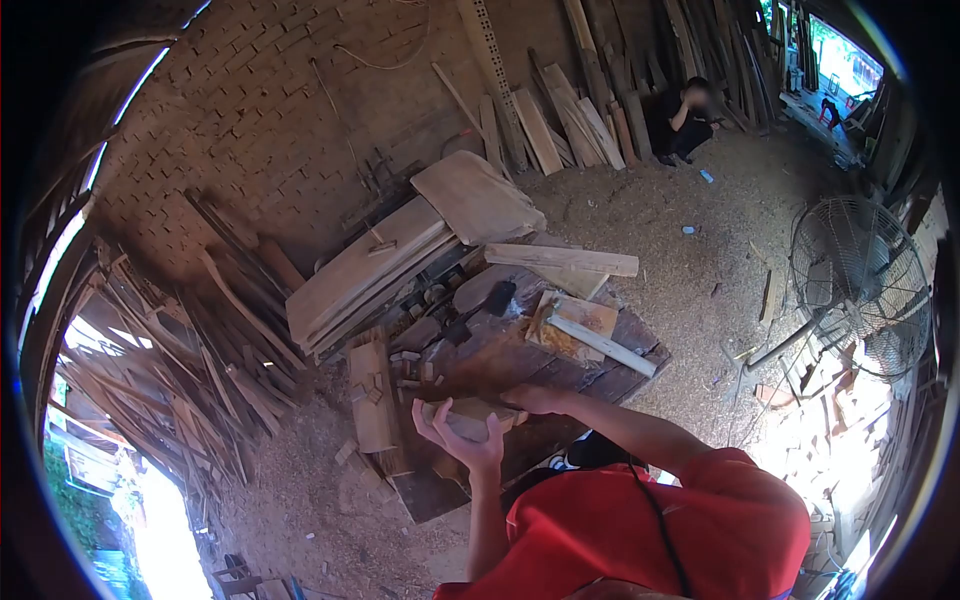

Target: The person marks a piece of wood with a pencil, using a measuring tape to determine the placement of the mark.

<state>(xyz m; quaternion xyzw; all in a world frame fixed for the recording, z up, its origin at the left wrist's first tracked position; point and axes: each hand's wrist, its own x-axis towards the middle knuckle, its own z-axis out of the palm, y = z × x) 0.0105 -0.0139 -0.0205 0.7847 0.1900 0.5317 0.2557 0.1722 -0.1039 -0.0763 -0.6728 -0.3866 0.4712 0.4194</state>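
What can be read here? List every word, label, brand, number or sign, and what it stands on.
No text can be read anywhere.
Light-blue item on the floor: too small to tell if it is labelled.
Wire-cage fan: no brand legible.
Wooden block at the hands: no readable marking.
Red shirt: no lettering visible.

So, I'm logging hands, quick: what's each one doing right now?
Left hand: open, fingers spread beside the wooden block.
Right hand: at the block's other end; open or closed can't be told.
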